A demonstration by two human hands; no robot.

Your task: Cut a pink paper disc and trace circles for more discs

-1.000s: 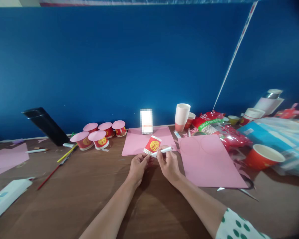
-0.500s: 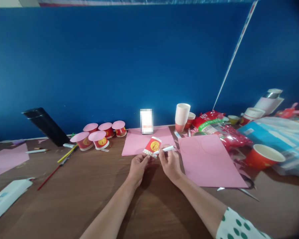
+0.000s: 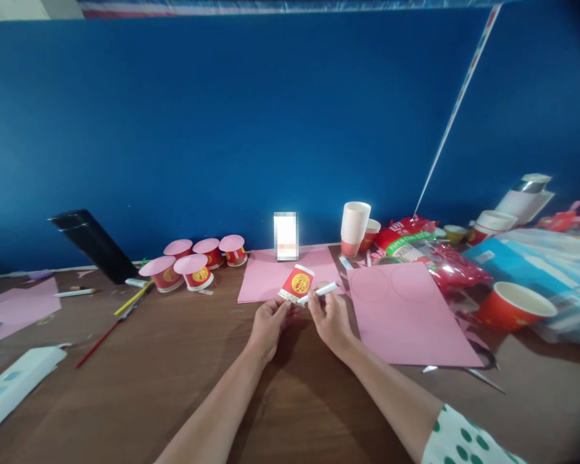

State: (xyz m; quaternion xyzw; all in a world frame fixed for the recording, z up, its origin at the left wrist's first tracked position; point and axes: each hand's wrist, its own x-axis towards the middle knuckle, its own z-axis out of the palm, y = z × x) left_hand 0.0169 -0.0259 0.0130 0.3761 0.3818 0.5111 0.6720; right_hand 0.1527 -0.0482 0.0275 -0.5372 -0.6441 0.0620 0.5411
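Observation:
A small red and white paper cup [image 3: 299,281] with a yellow emblem is tilted over the table's middle, pinched at its lower rim by my left hand [image 3: 269,327]. My right hand [image 3: 332,320] is closed around a white pen [image 3: 323,289], whose tip is at the cup's lower right edge. Behind the cup lies a pink sheet [image 3: 260,274], with a bright phone-like screen [image 3: 287,237] standing on it. To the left stand several red cups topped with pink discs [image 3: 190,263].
A large pink sheet [image 3: 406,322] lies right of my hands. Beyond it are stacked white cups [image 3: 355,222], a red plastic bag [image 3: 457,263] and an orange cup [image 3: 515,306]. A black bottle [image 3: 94,245], pencils and a white power strip [image 3: 22,386] are at the left.
The whole view has shifted slightly, with things sitting a little further right. Both hands keep their hold, and the pen tip is still at the cup's lower edge.

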